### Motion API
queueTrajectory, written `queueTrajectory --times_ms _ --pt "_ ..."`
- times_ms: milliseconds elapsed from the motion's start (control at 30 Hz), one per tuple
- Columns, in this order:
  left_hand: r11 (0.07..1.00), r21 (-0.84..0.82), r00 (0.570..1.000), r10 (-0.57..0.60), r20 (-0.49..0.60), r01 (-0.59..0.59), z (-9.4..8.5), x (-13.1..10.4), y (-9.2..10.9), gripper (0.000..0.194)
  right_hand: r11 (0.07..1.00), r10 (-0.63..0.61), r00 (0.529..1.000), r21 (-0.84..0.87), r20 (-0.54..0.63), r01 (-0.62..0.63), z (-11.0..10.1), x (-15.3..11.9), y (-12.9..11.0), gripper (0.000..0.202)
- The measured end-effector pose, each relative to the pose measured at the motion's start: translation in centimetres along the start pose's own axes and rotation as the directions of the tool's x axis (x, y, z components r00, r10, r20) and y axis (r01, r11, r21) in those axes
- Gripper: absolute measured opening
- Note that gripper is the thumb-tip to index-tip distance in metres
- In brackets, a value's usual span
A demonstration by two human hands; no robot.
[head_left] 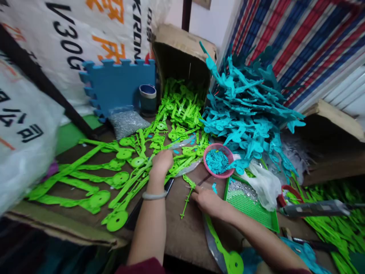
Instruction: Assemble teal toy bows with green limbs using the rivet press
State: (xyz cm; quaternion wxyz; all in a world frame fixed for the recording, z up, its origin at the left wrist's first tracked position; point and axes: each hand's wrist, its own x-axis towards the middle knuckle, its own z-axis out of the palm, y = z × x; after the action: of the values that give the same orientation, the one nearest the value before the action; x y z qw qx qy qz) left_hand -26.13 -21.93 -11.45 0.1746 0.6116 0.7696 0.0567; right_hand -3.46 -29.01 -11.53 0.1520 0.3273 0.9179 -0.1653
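My left hand [162, 163] rests among bright green plastic parts, its fingers curled down and closed; what they hold is hidden. Long green strips with round ends [117, 220] lie beside and under it. Lower and to the right, my right hand [205, 201] is closed in a pinch at a thin green plastic piece [186, 201] with small side pegs. That piece slants over the brown tabletop [178, 232]. Close by on the right stands a pink basket [205, 167] of small turquoise pieces [217, 160].
A tall heap of turquoise parts [242, 114] rises at the back right. Behind the green parts is an open cardboard box [182, 36]. A green perforated tray [253, 209] with metal bits sits right; a grey handled tool [316, 208] lies beyond it. A bag of metal bits [128, 123] lies back left.
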Motion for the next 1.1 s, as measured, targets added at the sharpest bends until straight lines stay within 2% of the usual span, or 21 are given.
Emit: queueTrajectory --times_ms 100,200,233,300,367,400,500,567,667,767,833,933,1033,1100 --pt "0.996 -0.048 0.996 0.076 0.042 -0.074 0.0 0.3 -1.5 0.025 0.991 -0.078 0.996 0.106 -0.03 0.081 -2.4 -0.4 0.6 0.019" --pt "0.996 -0.059 0.996 0.062 -0.064 -0.066 -0.1 0.9 -2.0 0.029 0.947 -0.078 0.986 0.299 -0.144 0.119 -5.8 -0.1 2.2 0.019" --pt "0.997 -0.059 0.992 0.043 -0.115 -0.05 -0.1 1.1 -2.0 0.032 0.896 -0.028 0.976 0.428 -0.214 0.119 -7.0 0.2 2.9 0.021" --pt "0.998 -0.063 0.979 0.003 -0.202 -0.016 0.2 1.6 -1.7 0.035 0.723 0.146 0.932 0.679 -0.331 0.128 -9.1 1.0 4.5 0.023" --pt "0.997 -0.073 0.966 -0.033 -0.256 0.014 0.6 2.0 -1.3 0.037 0.577 0.307 0.875 0.804 -0.374 0.141 -10.9 2.1 6.0 0.02" --pt "0.997 -0.079 0.961 -0.047 -0.274 0.026 0.9 2.2 -1.1 0.038 0.568 0.35 0.855 0.812 -0.384 0.132 -11.6 2.8 6.8 0.02" --pt "0.995 -0.095 0.948 -0.066 -0.31 0.038 1.5 2.7 -0.5 0.037 0.641 0.395 0.829 0.765 -0.397 0.06 -13.3 5.7 8.8 0.028" --pt "0.994 -0.105 0.941 -0.064 -0.333 0.03 1.7 2.9 -0.3 0.033 0.705 0.412 0.83 0.709 -0.375 -0.03 -14.0 8.4 9.8 0.031" --pt "0.991 -0.134 0.923 -0.073 -0.378 0.023 2.0 2.9 -0.4 0.03 0.814 0.399 0.863 0.552 -0.309 -0.179 -14.4 12.7 10.9 0.025" --pt "0.979 -0.193 0.888 -0.15 -0.435 0.071 2.1 2.9 -0.9 0.033 0.906 0.357 0.904 0.323 -0.235 -0.274 -14.2 16.4 11.6 0.03" --pt "0.958 -0.255 0.849 -0.24 -0.472 0.129 2.1 3.0 -1.5 0.036 0.939 0.327 0.928 0.173 -0.178 -0.298 -14.1 18.2 12.0 0.034" --pt "0.904 -0.369 0.763 -0.393 -0.513 0.218 1.8 3.1 -2.8 0.038 0.957 0.29 0.952 0.002 -0.099 -0.292 -14.2 20.2 12.7 0.037" --pt "0.837 -0.475 0.665 -0.52 -0.536 0.271 1.6 2.8 -4.0 0.039 0.965 0.243 0.969 -0.093 -0.049 -0.246 -14.2 21.6 13.4 0.04" --pt "0.809 -0.522 0.614 -0.562 -0.554 0.27 1.4 2.6 -4.4 0.041 0.972 0.204 0.979 -0.115 -0.03 -0.206 -13.9 22.3 13.5 0.04"
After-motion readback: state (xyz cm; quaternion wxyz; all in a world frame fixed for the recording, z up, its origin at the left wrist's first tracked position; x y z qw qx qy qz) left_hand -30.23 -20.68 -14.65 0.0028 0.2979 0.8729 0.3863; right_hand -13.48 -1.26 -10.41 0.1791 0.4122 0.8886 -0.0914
